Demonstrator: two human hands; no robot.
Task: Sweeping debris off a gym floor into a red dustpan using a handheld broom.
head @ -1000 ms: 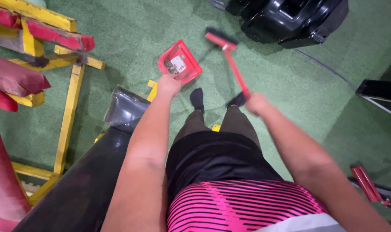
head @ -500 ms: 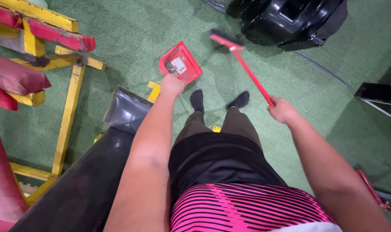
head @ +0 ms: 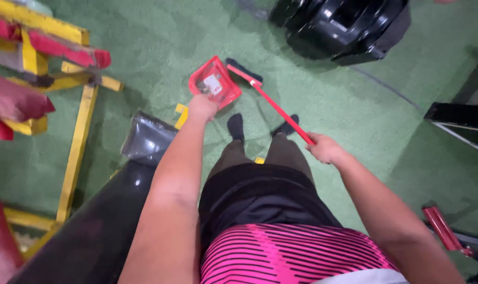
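Observation:
My left hand (head: pixel 201 107) grips the handle of a red dustpan (head: pixel 213 82) that rests tilted on the green carpet just ahead of my feet. Some debris and a white label show inside the pan. My right hand (head: pixel 325 149) is closed around the red handle of a broom (head: pixel 270 100). Its black bristle head (head: pixel 241 69) lies at the right edge of the dustpan's mouth, touching it. My two dark-socked feet stand just behind the pan.
A yellow and red metal frame (head: pixel 76 131) with red pads stands at the left. A black padded bench (head: pixel 144 142) runs beside my left leg. A black moulded object (head: pixel 344 26) sits at the top right, and a dark machine edge (head: pixel 459 118) at right.
The broom head has swept leftward across the carpet, from well right of the dustpan to its mouth. My right hand drew in toward my body. The dustpan stayed roughly in place.

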